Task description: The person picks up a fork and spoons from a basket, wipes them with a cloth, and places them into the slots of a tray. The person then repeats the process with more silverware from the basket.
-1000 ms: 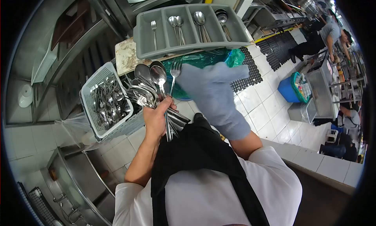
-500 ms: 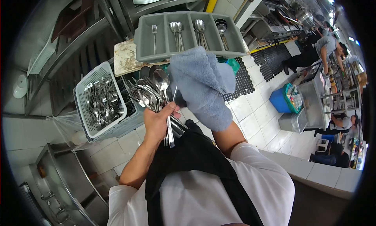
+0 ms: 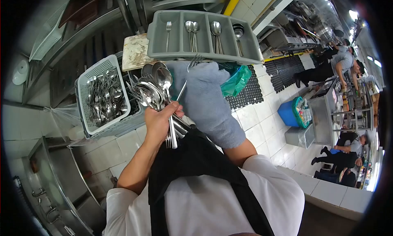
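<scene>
A thick bunch of spoons and forks fills my left hand, which is closed around the handles with the heads fanned upward. My right hand is hidden under a grey towel that also wraps the forearm. A single fork slants up from my left fingers across the towel, tines uppermost. Just beyond the towel stands a grey cutlery tray with four compartments. One fork lies in its left compartment. Spoons of different sizes occupy the others.
A white basket of mixed cutlery sits left, on a grey crate. Under the tray is a worn board. A green plastic bag hangs behind the towel. Blue bin and other people are at right.
The towel-covered right hand has shifted left toward the bunch. The slanting fork now shows its tines above the towel, and more of the green bag is uncovered.
</scene>
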Demonstrator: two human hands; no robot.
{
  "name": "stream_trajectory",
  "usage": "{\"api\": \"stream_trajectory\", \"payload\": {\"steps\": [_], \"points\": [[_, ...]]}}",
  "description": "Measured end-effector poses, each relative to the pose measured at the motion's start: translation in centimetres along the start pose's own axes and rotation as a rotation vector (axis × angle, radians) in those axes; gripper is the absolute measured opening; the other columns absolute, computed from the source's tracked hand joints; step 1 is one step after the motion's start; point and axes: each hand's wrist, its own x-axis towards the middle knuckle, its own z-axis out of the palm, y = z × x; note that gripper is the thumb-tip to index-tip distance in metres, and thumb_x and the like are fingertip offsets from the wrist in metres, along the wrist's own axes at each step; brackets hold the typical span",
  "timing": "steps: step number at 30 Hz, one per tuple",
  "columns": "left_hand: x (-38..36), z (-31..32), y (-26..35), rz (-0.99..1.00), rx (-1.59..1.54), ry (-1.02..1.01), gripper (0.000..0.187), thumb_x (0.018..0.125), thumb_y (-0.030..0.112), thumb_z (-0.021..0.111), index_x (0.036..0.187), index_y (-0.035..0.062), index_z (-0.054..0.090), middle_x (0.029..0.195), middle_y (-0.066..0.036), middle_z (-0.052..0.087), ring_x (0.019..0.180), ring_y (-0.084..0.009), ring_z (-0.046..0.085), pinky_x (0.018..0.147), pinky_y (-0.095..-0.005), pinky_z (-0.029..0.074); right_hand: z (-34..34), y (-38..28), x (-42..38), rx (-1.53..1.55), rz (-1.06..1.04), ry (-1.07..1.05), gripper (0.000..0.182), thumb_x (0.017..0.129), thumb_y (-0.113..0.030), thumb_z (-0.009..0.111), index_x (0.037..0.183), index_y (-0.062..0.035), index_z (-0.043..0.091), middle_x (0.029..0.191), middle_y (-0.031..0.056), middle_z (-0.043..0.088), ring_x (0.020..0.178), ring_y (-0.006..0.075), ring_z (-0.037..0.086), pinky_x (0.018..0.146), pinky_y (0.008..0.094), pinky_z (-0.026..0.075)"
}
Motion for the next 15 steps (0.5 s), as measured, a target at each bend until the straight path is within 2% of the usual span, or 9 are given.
{"api": "stream_trajectory", "payload": {"steps": [3,6,8,9,11,12,14,15], "points": [[-0.3,0.4,-0.2,-0.049,0.01,-0.044,0.012,0.084,0.003,0.067,0.089,-0.006,0.062,0.079,-0.014,0.067,0.066,-0.02,0.066,0.061,-0.0296,0.056,0.7,0.1,-0.1,0.097,-0.012,-0.022,0.031,0.071,-0.009,0.062,0.101,-0.0011,0.06,0.094,0.0183,0.056,0.09,0.0331,0.054,0.076,0.042,0.042],[-0.7,0.9,-0.4,0.013,-0.067,-0.085,0.01,0.085,0.002,0.065,0.091,-0.0051,0.061,0.081,-0.016,0.067,0.073,-0.0232,0.068,0.064,-0.0318,0.056,-0.7,-0.9,2.9,0.126,0.017,0.039,0.034,0.07,-0.01,0.062,0.102,0.0004,0.059,0.094,0.0205,0.055,0.09,0.0333,0.055,0.077,0.042,0.042],[-0.7,0.9,-0.7,0.019,-0.075,-0.067,0.01,0.085,0.002,0.065,0.09,-0.005,0.061,0.081,-0.015,0.067,0.072,-0.0227,0.067,0.064,-0.0317,0.056,-3.1,-2.4,7.1,-0.531,0.17,-0.581,0.034,0.073,-0.013,0.061,0.103,0.0026,0.06,0.098,0.0199,0.055,0.094,0.033,0.055,0.078,0.0398,0.044],[-0.7,0.7,-0.9,0.019,-0.083,-0.05,0.009,0.086,0.002,0.065,0.09,-0.0048,0.061,0.081,-0.015,0.066,0.072,-0.0222,0.067,0.064,-0.0317,0.056,-2.1,-1.8,7.4,-0.527,0.167,-0.581,0.034,0.073,-0.013,0.061,0.103,0.0026,0.06,0.098,0.0199,0.055,0.094,0.033,0.055,0.078,0.0398,0.044],[-0.8,0.2,-0.9,0.029,-0.08,-0.039,0.008,0.086,0.001,0.064,0.09,-0.0044,0.06,0.079,-0.012,0.065,0.071,-0.0207,0.067,0.064,-0.0309,0.056,0.4,-0.4,6.9,-0.132,0.301,-0.266,0.025,0.076,-0.012,0.058,0.096,0.0021,0.062,0.09,0.0156,0.057,0.087,0.0301,0.058,0.073,0.037,0.047],[-0.7,-0.1,-0.8,0.041,-0.013,-0.042,0.007,0.085,0.0,0.064,0.089,-0.004,0.06,0.078,-0.011,0.065,0.071,-0.0196,0.066,0.064,-0.0302,0.056,0.6,-0.3,6.6,-0.13,0.298,-0.271,0.025,0.076,-0.012,0.058,0.096,0.0021,0.062,0.09,0.0156,0.057,0.087,0.0301,0.058,0.073,0.037,0.047],[-0.6,-0.2,-0.8,0.047,0.046,-0.035,0.006,0.085,-0.001,0.064,0.088,-0.0037,0.06,0.077,-0.01,0.064,0.07,-0.0185,0.066,0.064,-0.0294,0.056,0.9,-0.2,5.8,-0.076,0.054,0.162,0.02,0.081,-0.012,0.055,0.093,0.0004,0.064,0.082,0.0116,0.057,0.075,0.0253,0.058,0.069,0.0359,0.047],[-0.4,-0.1,-0.7,0.082,-0.004,-0.012,0.005,0.085,-0.001,0.064,0.088,-0.0034,0.061,0.077,-0.009,0.064,0.068,-0.0173,0.065,0.063,-0.0287,0.055,2.0,-0.1,5.2,-0.071,0.046,0.157,0.02,0.081,-0.012,0.055,0.093,0.0004,0.064,0.082,0.0116,0.057,0.075,0.0253,0.058,0.069,0.0359,0.047]]}}
